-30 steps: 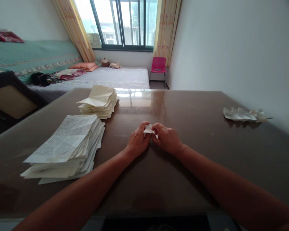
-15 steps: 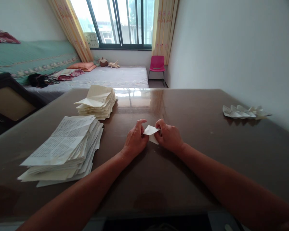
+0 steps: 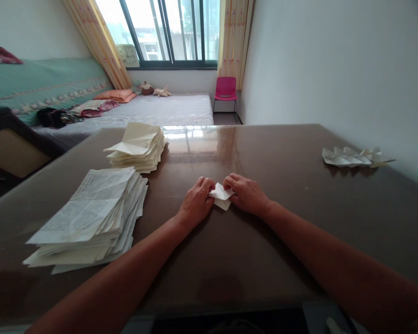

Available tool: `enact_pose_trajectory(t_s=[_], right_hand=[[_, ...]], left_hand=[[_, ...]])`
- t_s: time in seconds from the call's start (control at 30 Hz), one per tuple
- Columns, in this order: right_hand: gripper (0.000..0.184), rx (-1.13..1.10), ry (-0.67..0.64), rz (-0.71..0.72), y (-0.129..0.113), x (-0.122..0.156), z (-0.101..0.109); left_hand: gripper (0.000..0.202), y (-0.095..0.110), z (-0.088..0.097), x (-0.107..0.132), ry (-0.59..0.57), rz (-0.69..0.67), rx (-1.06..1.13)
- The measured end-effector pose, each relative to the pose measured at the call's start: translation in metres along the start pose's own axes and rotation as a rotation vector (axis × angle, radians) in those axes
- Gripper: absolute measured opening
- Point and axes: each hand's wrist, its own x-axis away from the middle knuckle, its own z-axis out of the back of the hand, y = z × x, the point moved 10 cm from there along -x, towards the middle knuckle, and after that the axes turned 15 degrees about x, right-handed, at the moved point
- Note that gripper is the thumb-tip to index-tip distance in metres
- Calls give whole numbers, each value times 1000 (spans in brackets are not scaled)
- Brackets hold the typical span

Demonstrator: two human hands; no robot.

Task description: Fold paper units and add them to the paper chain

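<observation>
Pinching small folded paper [image 3: 222, 194] from both sides — left hand [image 3: 197, 200] with fingers closed at left edge, right hand [image 3: 248, 194] likewise at right edge, white folds showing between. Held low over brown desk [image 3: 282, 150], about midway across; cannot tell if touching surface. At left, creased stack of text-covered sheets [image 3: 85, 211]; just behind, cream paper stack [image 3: 137, 144]. Far right, near wall [image 3: 337, 69] — row of folded paper pieces [image 3: 348, 157]. Beyond desk, bed [image 3: 181, 109] and pink chair [image 3: 225, 88].
</observation>
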Motion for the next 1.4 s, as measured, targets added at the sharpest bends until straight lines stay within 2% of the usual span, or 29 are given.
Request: enact_pose_trajectory(t_s=[0.23, 0.33, 0.73, 0.9, 1.03, 1.1, 1.2, 1.3, 1.4], right_hand=[[14, -54, -62, 26, 10, 0, -8], [21, -79, -84, 51, 14, 1, -6], [21, -161, -190, 164, 23, 4, -4], [25, -122, -184, 205, 22, 6, -1], [37, -143, -55, 209, 8, 1, 0], [45, -139, -44, 259, -9, 2, -7], [51, -67, -140, 280, -25, 6, -28], [58, -11, -224, 240, -22, 10, -41], [60, 0, -261, 215, -11, 13, -42]], left_hand=[[22, 9, -5, 4, -120, -161, -42], [22, 15, -7, 6, -165, -198, -76], [27, 24, -10, 11, -274, -245, -126], [27, 38, -12, 16, -290, -278, -175], [26, 44, -18, 19, -317, -309, -238], [26, 44, -19, 20, -314, -323, -265], [27, 46, -17, 20, -289, -338, -276], [28, 45, -17, 22, -294, -323, -284], [31, 43, -17, 25, -314, -299, -295]])
